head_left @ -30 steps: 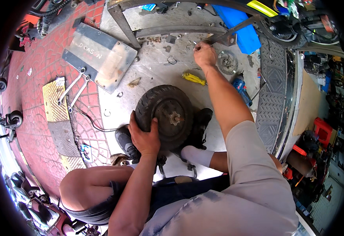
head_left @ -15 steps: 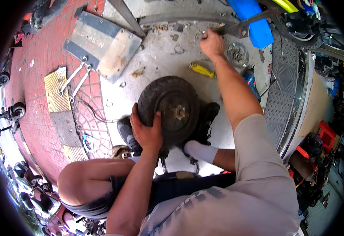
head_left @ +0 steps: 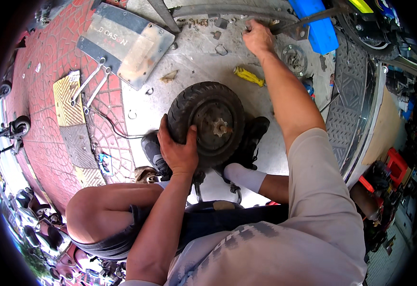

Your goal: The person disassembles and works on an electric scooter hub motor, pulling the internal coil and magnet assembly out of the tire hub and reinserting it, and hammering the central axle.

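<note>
A scooter wheel (head_left: 207, 125) with a black knobbly tyre stands tilted between my shoes, its toothed hub and axle facing up to the right. My left hand (head_left: 177, 151) is wrapped round the tyre's left edge, thumb on the side of the wheel. My right hand (head_left: 259, 39) reaches far forward to the floor beside a dark metal bar (head_left: 292, 31). Its fingers are curled together, and what they hold, if anything, is hidden. Close to the right forearm are a yellow-handled screwdriver (head_left: 248, 75) and a clear round dish (head_left: 294, 60) of small parts.
Two combination wrenches (head_left: 97, 89) lie at the left, by a grey-black panel (head_left: 122, 44) and a yellow-black ramp (head_left: 69, 102). A bright blue object (head_left: 316, 28) is at the far right. Small metal scraps lie along the far bar. My shoes (head_left: 255, 138) flank the wheel.
My view has shifted slightly. The wheel appears turned a little, with its axle showing more, while my left hand stays on it. The right hand remains by the bar, fingers still curled.
</note>
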Tool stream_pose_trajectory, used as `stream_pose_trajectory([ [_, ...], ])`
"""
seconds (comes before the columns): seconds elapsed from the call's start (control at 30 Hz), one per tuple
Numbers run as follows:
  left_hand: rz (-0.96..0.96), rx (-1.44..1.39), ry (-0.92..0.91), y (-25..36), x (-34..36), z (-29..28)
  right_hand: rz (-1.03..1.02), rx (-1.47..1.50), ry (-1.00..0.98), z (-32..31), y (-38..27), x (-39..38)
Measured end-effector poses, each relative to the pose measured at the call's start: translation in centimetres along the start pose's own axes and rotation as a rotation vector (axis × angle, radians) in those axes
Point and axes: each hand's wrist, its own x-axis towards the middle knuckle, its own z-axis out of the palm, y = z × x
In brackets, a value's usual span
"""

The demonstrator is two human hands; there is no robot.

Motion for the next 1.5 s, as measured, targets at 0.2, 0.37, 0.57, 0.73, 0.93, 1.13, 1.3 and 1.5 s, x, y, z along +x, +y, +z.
stream_pose_trajectory([
  [0.2,-0.017,-0.013,-0.002,0.2,-0.1,0.0,0.011,-0.028,0.004,0.8,0.1,-0.4],
  [0.37,-0.046,-0.006,-0.01,0.8,-0.1,-0.4,0.05,0.0,-0.005,0.6,-0.3,-0.4],
  [0.57,-0.001,-0.012,0.005,0.0,-0.1,0.0,0.009,0.039,-0.002,1.4,0.9,-0.5],
  [0.73,0.014,-0.002,0.011,-0.1,-0.1,0.0,-0.045,0.067,-0.015,1.4,1.3,-1.0],
  [0.93,-0.01,-0.021,-0.002,0.5,0.0,-0.2,0.004,0.095,-0.117,0.7,0.7,-1.2],
  [1.13,-0.015,-0.018,-0.001,0.6,0.0,-0.3,0.043,0.072,-0.064,0.8,-0.5,-0.8],
  [1.3,-0.031,-0.039,-0.008,0.5,-0.1,-0.2,0.103,0.225,0.094,1.6,1.8,0.1],
  [1.5,-0.015,-0.024,-0.001,0.6,-0.1,-0.2,0.059,0.151,-0.075,0.7,2.3,0.0],
])
